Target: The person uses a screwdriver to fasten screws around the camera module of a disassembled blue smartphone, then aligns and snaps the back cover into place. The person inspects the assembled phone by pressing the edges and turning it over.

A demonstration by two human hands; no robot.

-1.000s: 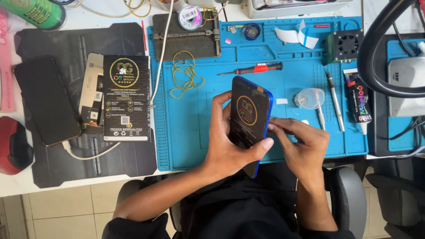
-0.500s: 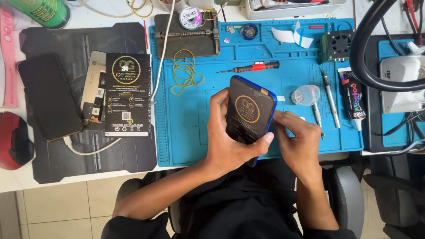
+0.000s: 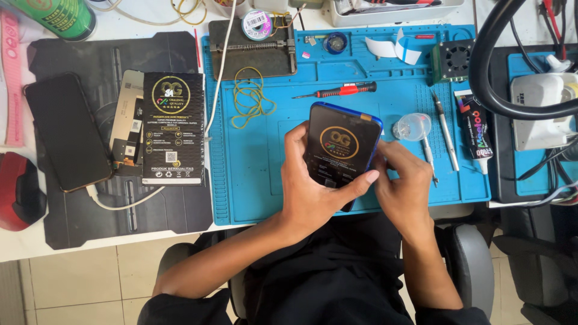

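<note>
Blue mat (image 3: 265, 162) lies under our phone (image 3: 342, 150), which the left hand (image 3: 313, 192) grasps upright above it; the right hand (image 3: 402, 186) pinches its right edge. We think a loose grip could drop it on the screwdriver (image 3: 340, 91)

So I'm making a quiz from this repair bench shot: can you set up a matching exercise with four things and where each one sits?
Things:
1. phone with blue frame
2. red-handled screwdriver
3. green can
4. glue tube

Places:
A. top left corner
B. right edge of the blue mat
C. held in both hands
D. on the mat, above the phone

Pairs: 1-C, 2-D, 3-A, 4-B
</note>
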